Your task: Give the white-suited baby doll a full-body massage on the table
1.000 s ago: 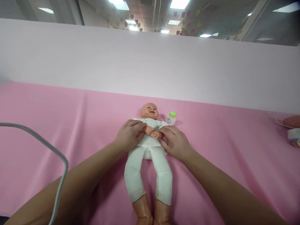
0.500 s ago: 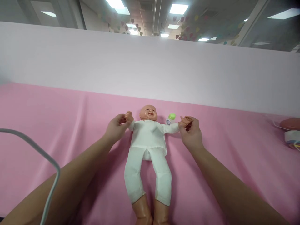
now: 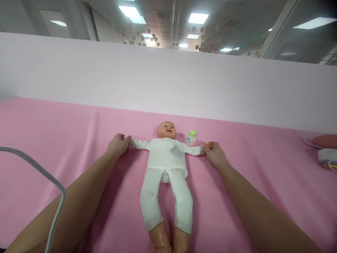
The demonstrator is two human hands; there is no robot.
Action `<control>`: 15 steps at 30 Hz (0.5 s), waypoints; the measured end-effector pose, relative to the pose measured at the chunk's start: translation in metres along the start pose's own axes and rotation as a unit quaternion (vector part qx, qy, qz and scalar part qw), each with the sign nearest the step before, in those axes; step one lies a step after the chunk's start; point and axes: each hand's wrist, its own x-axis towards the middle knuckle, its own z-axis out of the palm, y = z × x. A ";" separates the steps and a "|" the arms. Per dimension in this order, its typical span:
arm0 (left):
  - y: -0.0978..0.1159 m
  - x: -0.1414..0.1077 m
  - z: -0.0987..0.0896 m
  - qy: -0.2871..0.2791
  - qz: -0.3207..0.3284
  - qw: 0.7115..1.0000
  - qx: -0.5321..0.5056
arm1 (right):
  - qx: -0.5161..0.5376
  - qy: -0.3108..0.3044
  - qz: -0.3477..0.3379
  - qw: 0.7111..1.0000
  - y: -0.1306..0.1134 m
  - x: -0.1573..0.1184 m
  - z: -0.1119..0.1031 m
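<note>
OK, L hand [image 3: 119,144] & R hand [image 3: 214,153] apart, ea clamped on an outstretched arm [image 3: 194,150] of doll [image 3: 166,154].

The bottom edge crops the feet of the doll [image 3: 166,154] and both forearms [image 3: 259,207] from our view, while the left hand [image 3: 118,145] largely hides one of the doll's hands and the right hand [image 3: 216,154] covers part of the other. We cannot read the label [image 3: 189,140] on the bottle [image 3: 192,134], its print too small. A gray cable [image 3: 39,168] leaves our frame at left and below; a rounded reddish-brown object [image 3: 325,141] is cut off at right.
</note>
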 end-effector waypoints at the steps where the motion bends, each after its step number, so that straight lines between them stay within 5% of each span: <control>1: 0.003 -0.001 -0.004 -0.006 0.012 0.997 0.079 | -0.007 -0.002 0.000 1.000 -0.001 0.000 0.000; 6: 0.014 -0.006 -0.016 -0.047 0.035 0.946 0.320 | -0.033 -0.022 0.004 0.999 -0.003 0.000 -0.003; 15: 0.015 -0.005 -0.020 -0.044 0.037 0.926 0.374 | -0.018 0.003 0.023 1.000 -0.004 0.002 -0.005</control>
